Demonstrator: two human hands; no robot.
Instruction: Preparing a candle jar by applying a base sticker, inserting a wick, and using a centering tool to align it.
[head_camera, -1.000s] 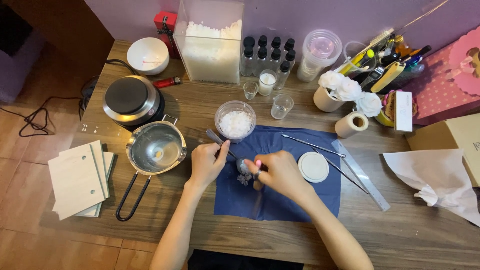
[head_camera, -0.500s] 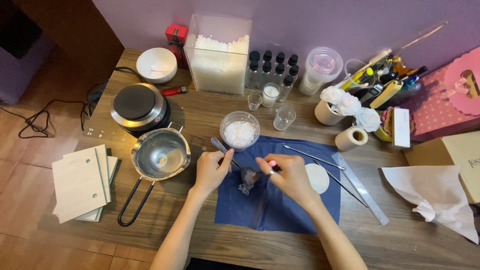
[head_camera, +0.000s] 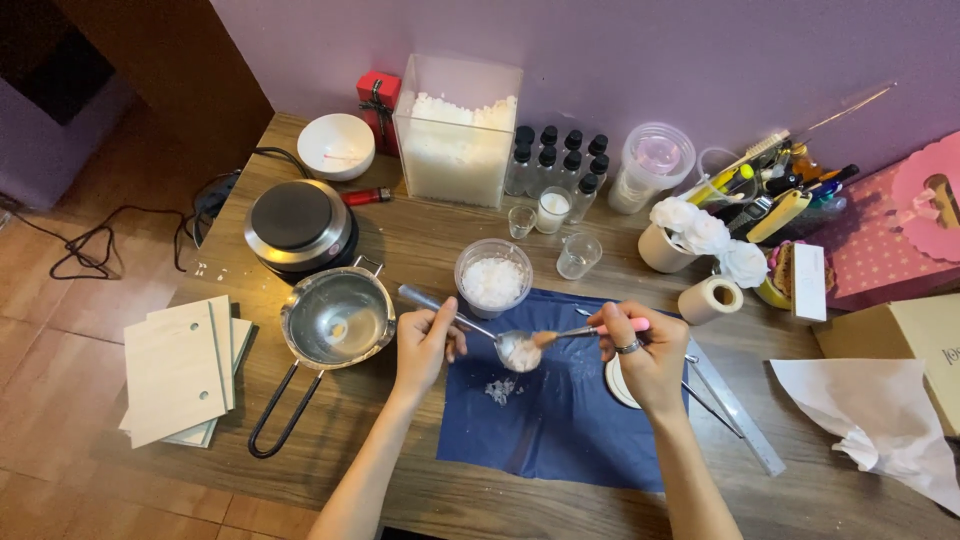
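Spoon (head_camera: 515, 348) first: it hangs level over the blue cloth (head_camera: 560, 420), its bowl piled with pale flakes, held flat so nothing spills off. The left hand (head_camera: 425, 345) pinches the long handle between thumb and fingers, and the handle runs back up toward the pan (head_camera: 338, 320). The right hand (head_camera: 640, 350) closes its fingers on a thin pink-handled tool (head_camera: 590, 329), whose tip meets the heap in the spoon, a grip that suits scraping or nudging the flakes. Under the spoon a small grey crumble (head_camera: 500, 390) lies on the cloth, which seems to be spread there to catch just such droppings and spare the worktop (head_camera: 400, 235). Just behind the spoon stands a clear cup of white flakes (head_camera: 492, 280), close enough to dip into. A round white lid (head_camera: 612, 385) peeks out beneath the right hand, and a steel ruler (head_camera: 740, 410) lies at the cloth's right edge.
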